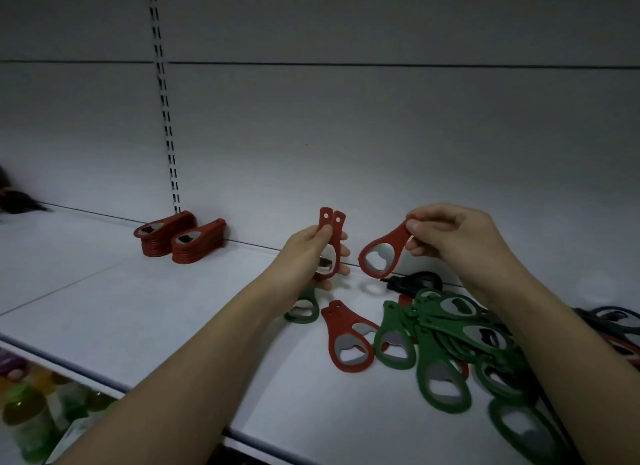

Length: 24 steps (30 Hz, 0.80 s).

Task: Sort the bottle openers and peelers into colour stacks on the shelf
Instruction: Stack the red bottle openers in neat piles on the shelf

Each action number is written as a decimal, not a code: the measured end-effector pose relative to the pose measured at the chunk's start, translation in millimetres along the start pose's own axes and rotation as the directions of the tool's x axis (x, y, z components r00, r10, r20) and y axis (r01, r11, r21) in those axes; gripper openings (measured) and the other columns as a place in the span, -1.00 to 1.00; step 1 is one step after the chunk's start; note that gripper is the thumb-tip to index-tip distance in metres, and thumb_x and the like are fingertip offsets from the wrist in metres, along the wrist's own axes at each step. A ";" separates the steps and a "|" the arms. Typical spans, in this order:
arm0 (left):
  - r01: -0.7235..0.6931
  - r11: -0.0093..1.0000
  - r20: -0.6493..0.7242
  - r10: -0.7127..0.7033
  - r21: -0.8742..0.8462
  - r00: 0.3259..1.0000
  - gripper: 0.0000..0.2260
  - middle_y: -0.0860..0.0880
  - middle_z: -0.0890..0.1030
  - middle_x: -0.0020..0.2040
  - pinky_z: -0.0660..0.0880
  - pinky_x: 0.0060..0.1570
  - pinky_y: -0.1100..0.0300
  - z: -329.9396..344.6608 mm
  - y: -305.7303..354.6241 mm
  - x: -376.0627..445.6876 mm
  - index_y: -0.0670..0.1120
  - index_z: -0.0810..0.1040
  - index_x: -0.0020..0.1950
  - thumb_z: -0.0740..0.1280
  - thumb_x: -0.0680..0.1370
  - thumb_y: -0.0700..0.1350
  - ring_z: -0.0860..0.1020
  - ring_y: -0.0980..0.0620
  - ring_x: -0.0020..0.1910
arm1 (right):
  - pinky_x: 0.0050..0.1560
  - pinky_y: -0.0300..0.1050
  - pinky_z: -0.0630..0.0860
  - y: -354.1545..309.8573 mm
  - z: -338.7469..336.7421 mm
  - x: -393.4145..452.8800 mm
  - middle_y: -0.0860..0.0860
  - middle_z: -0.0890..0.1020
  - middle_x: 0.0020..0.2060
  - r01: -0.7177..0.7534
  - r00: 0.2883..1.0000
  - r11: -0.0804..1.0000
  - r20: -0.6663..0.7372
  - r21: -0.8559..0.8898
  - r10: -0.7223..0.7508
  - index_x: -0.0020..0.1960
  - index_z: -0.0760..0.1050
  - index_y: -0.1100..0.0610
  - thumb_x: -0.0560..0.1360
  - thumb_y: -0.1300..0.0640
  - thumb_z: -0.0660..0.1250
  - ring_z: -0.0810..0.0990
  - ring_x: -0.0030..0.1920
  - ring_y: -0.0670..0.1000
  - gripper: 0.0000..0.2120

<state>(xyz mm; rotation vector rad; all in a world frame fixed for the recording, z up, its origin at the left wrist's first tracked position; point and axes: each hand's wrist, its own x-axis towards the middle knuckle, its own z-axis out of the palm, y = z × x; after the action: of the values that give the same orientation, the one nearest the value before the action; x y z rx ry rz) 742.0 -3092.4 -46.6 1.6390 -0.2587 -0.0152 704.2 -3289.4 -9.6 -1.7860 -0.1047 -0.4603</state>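
Head view: left hand [304,253] gripping two red plastic bottle openers [330,242] upright, fingers curled round them. Right hand [450,236] pinching a third red metal-insert opener [381,253] by its handle tip, above the white shelf [138,308]. Two red opener stacks [180,237] against the back wall; mixed green and red pile [450,343] at right.

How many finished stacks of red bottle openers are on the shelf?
2: left stack of red plastic bottle openers and right stack, side by side against the back wall by the slotted upright. None seem hidden.
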 end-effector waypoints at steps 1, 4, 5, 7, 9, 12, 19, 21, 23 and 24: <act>0.006 1.000 0.028 -0.006 -0.005 1.000 -0.67 -0.12 0.64 0.08 0.48 -0.37 0.25 0.3 -0.5 -0.1 -0.10 0.53 0.22 0.09 0.69 0.06 0.64 -0.05 -0.10 | -0.22 -0.32 0.59 -2.2 -1.4 -0.6 0.08 0.70 -0.27 -0.018 1.000 0.999 0.023 0.051 0.017 -0.03 0.60 0.11 0.52 0.26 0.37 0.67 -0.30 -0.06 -0.91; 0.046 0.996 0.144 -0.035 -0.071 0.989 -0.65 -0.16 0.66 0.06 0.49 -0.34 0.20 1.4 -0.7 -1.2 -0.12 0.54 0.23 0.11 0.68 0.07 0.63 -0.04 -0.13 | -0.21 -0.29 0.61 -5.1 -0.8 -1.2 0.06 0.71 -0.28 -0.062 0.994 0.983 0.098 0.171 0.046 0.00 0.61 0.16 0.51 0.29 0.37 0.66 -0.29 -0.05 -0.89; 0.068 0.990 0.206 -0.042 -0.124 0.978 -0.65 -0.16 0.66 0.04 0.49 -0.35 0.20 2.2 0.2 -2.0 -0.13 0.54 0.23 0.12 0.68 0.08 0.62 -0.06 -0.11 | -0.20 -0.28 0.61 -4.8 1.4 -1.8 0.07 0.71 -0.25 -0.070 0.991 0.982 0.125 0.178 0.048 0.01 0.61 0.17 0.50 0.29 0.37 0.67 -0.27 -0.05 -0.89; 0.113 0.972 0.343 -0.036 -0.207 0.939 -0.63 -0.15 0.66 0.02 0.51 -0.38 0.22 4.9 2.5 -5.1 -0.15 0.53 0.25 0.14 0.66 0.09 0.62 -0.12 -0.03 | -0.19 -0.26 0.61 -1.1 8.4 -4.0 0.06 0.71 -0.16 -0.046 0.987 0.991 0.162 0.124 0.025 0.02 0.62 0.16 0.50 0.27 0.39 0.67 -0.25 -0.03 -0.88; 0.122 0.970 0.441 -0.017 -0.211 0.897 -0.67 -0.14 0.66 0.04 0.52 -0.41 0.24 7.8 2.6 -7.7 -0.11 0.50 0.30 0.20 0.65 0.05 0.63 -0.15 0.01 | -0.19 -0.25 0.60 5.3 16.3 -6.2 0.00 0.69 -0.11 0.039 0.987 0.999 0.156 0.005 -0.039 0.01 0.63 0.10 0.51 0.22 0.41 0.67 -0.26 -0.03 -0.90; 0.110 0.982 0.476 -0.026 -0.151 0.879 -0.73 -0.12 0.65 -0.01 0.50 -0.43 0.24 8.9 -2.2 -7.0 -0.06 0.46 0.33 0.28 0.63 -0.12 0.65 -0.11 -0.07 | -0.22 -0.23 0.58 11.8 23.0 -6.9 -0.10 0.64 -0.09 0.171 0.981 0.968 0.118 -0.181 -0.151 0.02 0.58 -0.04 0.49 0.12 0.45 0.59 -0.30 -0.05 -0.86; 0.075 0.986 0.233 -0.039 -0.150 0.972 -0.79 -0.08 0.57 -0.06 0.46 -0.35 0.21 -0.9 -6.2 3.2 -0.08 0.57 0.24 0.31 0.61 -0.16 0.59 0.03 -0.15 | -0.26 -0.33 0.47 20.2 20.2 -2.1 -0.09 0.59 -0.02 0.117 0.988 0.968 0.123 -0.224 -0.091 0.06 0.52 -0.05 0.58 0.01 0.30 0.60 -0.25 -0.16 -0.92; 0.074 0.977 0.159 -0.042 -0.199 0.986 -0.81 -0.08 0.57 -0.03 0.48 -0.29 0.20 -3.6 -4.1 5.9 -0.11 0.57 0.20 0.32 0.61 -0.13 0.58 0.01 -0.11 | -0.24 -0.34 0.47 22.2 20.2 -1.8 -0.12 0.60 -0.06 0.150 0.973 0.934 0.216 -0.323 -0.081 0.00 0.56 -0.06 0.59 0.04 0.29 0.59 -0.21 -0.17 -0.93; 0.087 0.968 0.106 -0.063 -0.237 0.992 -0.81 -0.09 0.58 0.00 0.48 -0.21 0.16 -4.9 -3.6 6.1 -0.11 0.54 0.15 0.28 0.62 -0.03 0.57 -0.02 -0.06 | -0.17 -0.33 0.50 24.7 23.9 -5.4 -0.16 0.62 -0.11 0.211 0.933 0.873 0.356 -0.439 -0.047 -0.03 0.57 -0.09 0.59 0.03 0.29 0.59 -0.17 -0.19 -0.90; 0.095 0.961 0.086 -0.075 -0.260 0.994 -0.77 -0.09 0.59 -0.01 0.48 -0.19 0.13 -4.8 -2.8 6.5 -0.09 0.53 0.12 0.23 0.64 0.04 0.57 -0.03 -0.05 | -0.12 -0.32 0.51 25.0 26.2 -7.3 -0.19 0.62 -0.12 0.241 0.910 0.838 0.413 -0.489 -0.021 -0.04 0.58 -0.11 0.59 0.02 0.29 0.59 -0.15 -0.20 -0.90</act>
<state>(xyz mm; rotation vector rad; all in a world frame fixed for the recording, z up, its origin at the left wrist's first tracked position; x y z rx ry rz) 749.6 -3088.7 -48.0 1.3844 -0.2332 -0.1703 711.8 -3270.1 -40.2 -2.4227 -0.4238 -0.2273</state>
